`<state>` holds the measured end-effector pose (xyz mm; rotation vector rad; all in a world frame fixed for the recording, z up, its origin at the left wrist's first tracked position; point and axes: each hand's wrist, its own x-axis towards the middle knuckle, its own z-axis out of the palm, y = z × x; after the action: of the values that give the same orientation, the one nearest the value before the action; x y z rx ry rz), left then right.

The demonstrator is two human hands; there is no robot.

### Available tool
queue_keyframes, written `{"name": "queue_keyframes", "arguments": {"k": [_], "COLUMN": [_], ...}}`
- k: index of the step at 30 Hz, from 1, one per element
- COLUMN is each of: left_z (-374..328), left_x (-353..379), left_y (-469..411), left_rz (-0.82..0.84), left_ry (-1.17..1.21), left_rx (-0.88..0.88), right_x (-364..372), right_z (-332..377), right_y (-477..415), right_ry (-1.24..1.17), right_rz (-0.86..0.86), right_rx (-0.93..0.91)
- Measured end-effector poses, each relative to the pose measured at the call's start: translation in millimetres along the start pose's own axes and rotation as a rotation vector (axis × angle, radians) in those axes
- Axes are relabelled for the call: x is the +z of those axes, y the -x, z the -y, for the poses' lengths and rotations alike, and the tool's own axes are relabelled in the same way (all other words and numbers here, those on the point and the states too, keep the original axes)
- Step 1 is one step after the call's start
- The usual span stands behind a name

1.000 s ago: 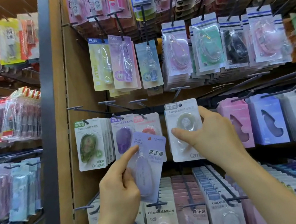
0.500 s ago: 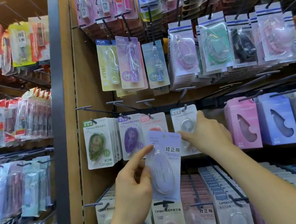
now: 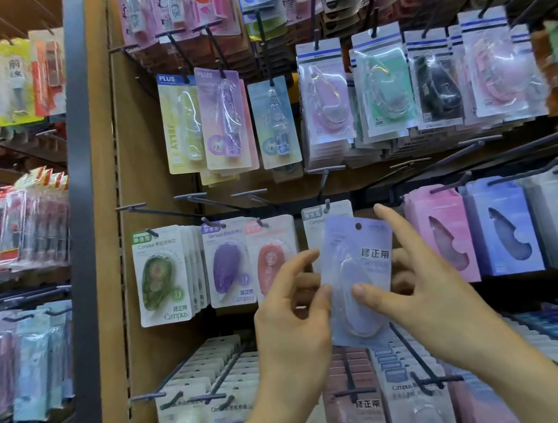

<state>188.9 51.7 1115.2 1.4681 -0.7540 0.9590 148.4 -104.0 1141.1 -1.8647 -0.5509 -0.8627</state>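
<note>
In front of the pegboard display I hold a lavender correction-tape pack (image 3: 346, 242) upright, its hang hole at the top. My left hand (image 3: 293, 323) pinches its left edge with thumb in front and fingers behind. My right hand (image 3: 431, 295) holds its right side: the thumb lies on the clear blister, the index finger points up past the top corner, the other fingers are behind the card. A white Campus pack (image 3: 314, 231) hangs on a hook right behind it, mostly hidden.
Green (image 3: 160, 275), purple (image 3: 228, 265) and pink (image 3: 272, 256) Campus packs hang to the left. Pink (image 3: 441, 228), blue (image 3: 499, 222) and grey boxes hang to the right. Bare hook ends (image 3: 190, 197) jut out above. More packs fill the rows above and below; a grey upright post (image 3: 83, 232) stands left.
My right hand let go of the white pack, which now hangs on its hook, and took hold of the lavender pack. The lavender pack rose and shifted right.
</note>
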Motion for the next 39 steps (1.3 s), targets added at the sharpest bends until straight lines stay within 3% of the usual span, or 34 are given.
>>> {"name": "queue_keyframes", "arguments": {"k": [3,9,14,21,33,39], "left_z": [-4,-8,-8,-5,-20,-22], "left_x": [18,33,39,51,50,47], "left_y": [1,7,0,-6,-1,-1], "left_rz": [0.062,0.346,0.341,0.258,0.284,0.274], "left_ry": [-0.031,-0.130,-0.042,-0.068,0.048,-0.017], "left_rx": [0.024,0.021,-0.072,-0.057,-0.106,-0.077], "right_x": [-15,-51,-54,-51,-62,-61], "right_z": [-8,-19,-20,-27,-4,2], "right_y": [3,-2,-12,-23,-29,-28], "right_ry": [-0.005,-0.055,-0.035,0.014,-0.077,-0.113], "right_rz": [-0.117,-0.254,-0.229,-0.205,-0.164,-0.145], "right_rx": [-0.069,-0.147,-0.152,-0.101,0.041,0.082]}}
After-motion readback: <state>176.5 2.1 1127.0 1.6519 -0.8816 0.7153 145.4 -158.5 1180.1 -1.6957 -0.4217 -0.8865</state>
